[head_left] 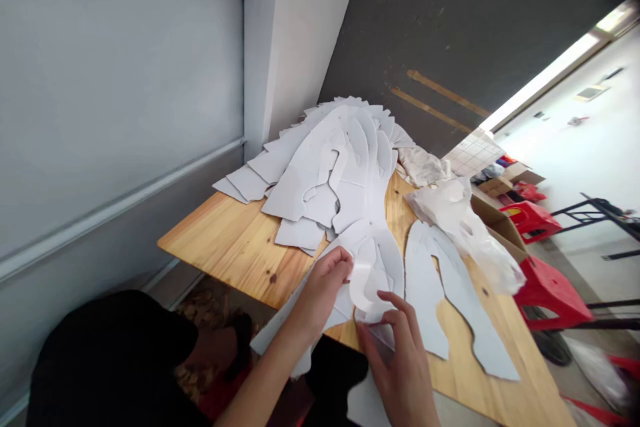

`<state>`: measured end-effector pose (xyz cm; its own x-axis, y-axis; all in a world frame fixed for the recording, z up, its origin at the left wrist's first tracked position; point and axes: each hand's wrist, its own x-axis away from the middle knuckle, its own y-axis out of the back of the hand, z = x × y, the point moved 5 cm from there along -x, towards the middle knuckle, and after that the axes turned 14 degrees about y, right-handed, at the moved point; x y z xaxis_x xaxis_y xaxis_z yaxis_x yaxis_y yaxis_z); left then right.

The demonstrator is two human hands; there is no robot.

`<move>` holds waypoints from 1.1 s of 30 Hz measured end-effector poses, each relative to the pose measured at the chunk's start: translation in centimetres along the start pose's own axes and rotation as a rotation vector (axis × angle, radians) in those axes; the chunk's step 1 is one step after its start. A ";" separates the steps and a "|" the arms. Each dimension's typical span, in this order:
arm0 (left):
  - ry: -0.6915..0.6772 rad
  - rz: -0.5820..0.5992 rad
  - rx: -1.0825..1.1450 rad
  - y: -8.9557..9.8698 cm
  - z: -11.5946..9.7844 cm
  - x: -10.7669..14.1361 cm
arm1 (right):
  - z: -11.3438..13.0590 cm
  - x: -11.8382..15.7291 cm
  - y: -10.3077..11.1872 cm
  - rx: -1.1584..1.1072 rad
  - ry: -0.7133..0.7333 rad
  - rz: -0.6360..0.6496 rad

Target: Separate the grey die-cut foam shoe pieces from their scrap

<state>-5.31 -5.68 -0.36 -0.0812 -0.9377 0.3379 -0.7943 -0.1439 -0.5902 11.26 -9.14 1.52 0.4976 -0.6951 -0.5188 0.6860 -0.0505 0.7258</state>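
Curved white paper piece sits between both hands, near edge of the tabletop, on top of other white cut pieces. Left hand is on its left side, fingers curled narrow and pinching the paper layers. Right hand is just below, fingers bent narrow around the piece's lower edge. Loose white sheet runs under the left forearm and off the table edge. Black clothing fills the lower left corner. Two long cut paper pieces lie flat just right of the hands, on bare pine. Farther on, big fanned pile of paper pattern pieces covers the far part of the tabletop. Crumpled white plastic lies past the long pieces, partly over the table edge. Grid-printed sheet is at the far corner. Cardboard box and red plastic stools stand off to the right. Grey shutter wall runs along the left.
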 end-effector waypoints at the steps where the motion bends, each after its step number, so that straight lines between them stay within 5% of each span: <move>1: -0.002 -0.002 -0.004 0.1 0.1 0.0 | 0.2 0.0 0.0 0.008 -0.008 -0.004; 15: -0.027 0.013 0.088 -0.2 0.0 0.0 | -1.7 -0.5 0.1 0.023 -0.052 0.023; 33: -0.075 -0.022 0.107 -0.2 -0.6 0.4 | -4.0 -2.2 -1.0 -0.270 -0.328 0.280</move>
<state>-5.51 -5.83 0.36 -0.0160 -0.9542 0.2987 -0.7262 -0.1943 -0.6595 11.60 -4.71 0.18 0.5187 -0.8464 -0.1206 0.6849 0.3269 0.6512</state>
